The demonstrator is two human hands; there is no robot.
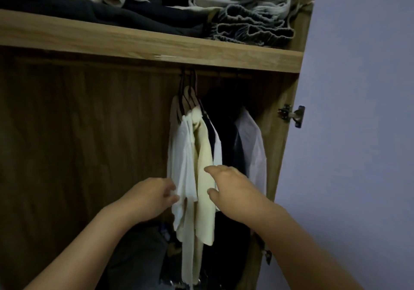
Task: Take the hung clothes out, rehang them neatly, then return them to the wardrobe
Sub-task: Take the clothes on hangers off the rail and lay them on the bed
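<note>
Pale cotton first: the left hand pinches the edge of the white garment, its grip curled onto the fabric low on the left side of the bunch. Just to the right of that grip hangs the cream garment, and the right hand comes in against it from the other side, fingers loosely spread, thumb out, holding nothing that I can see. Whether its fingertips actually touch the cloth is hard to tell.

Beyond the right hand hang dark clothes and another white shirt, close to the wardrobe's side wall. Above both grips, the hangers crowd together on the rail, which sits just under the wooden shelf. On that shelf, furthest away, are folded clothes in dark and grey piles.

So this looks like the taking-out step, right at its start: the garments are still on the rail, nothing lifted. The next move probably calls for reaching well above the present grip to the hanger hooks and unhooking them, since pulling on loose fabric down here could drag a shirt off its hanger.
</note>
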